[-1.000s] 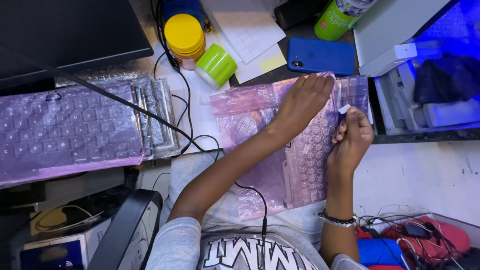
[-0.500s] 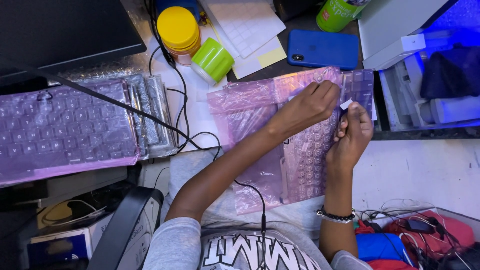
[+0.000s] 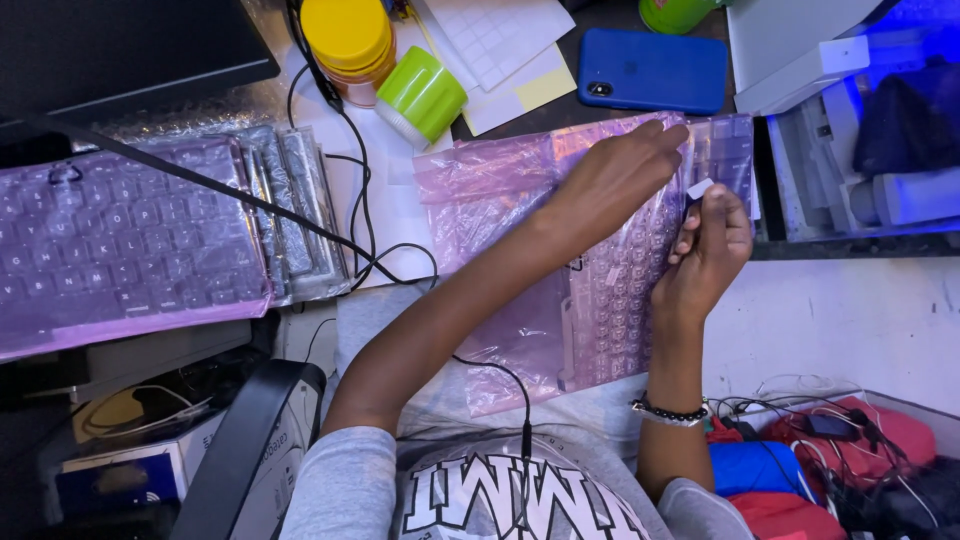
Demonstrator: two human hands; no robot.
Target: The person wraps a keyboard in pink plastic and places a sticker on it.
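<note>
A keyboard in a pink bubble-wrap bag (image 3: pixel 600 310) lies across my lap and the desk edge. My left hand (image 3: pixel 615 175) presses flat on the bag's upper part, fingers stretched toward its far corner. My right hand (image 3: pixel 710 250) is beside it at the bag's right edge, fingers pinched on a small white sticker (image 3: pixel 699 188) held just above the bag.
A stack of bagged keyboards (image 3: pixel 130 240) fills the left of the desk. A yellow-lidded jar (image 3: pixel 348 35), green tape roll (image 3: pixel 422 95), white sheet of stickers (image 3: pixel 500 40) and blue phone (image 3: pixel 652 70) lie behind. Black cables (image 3: pixel 355 215) cross the middle. A white device (image 3: pixel 850 150) stands right.
My left hand has slid a little toward the bag's far right corner. My right hand keeps the sticker pinched at about the same spot.
</note>
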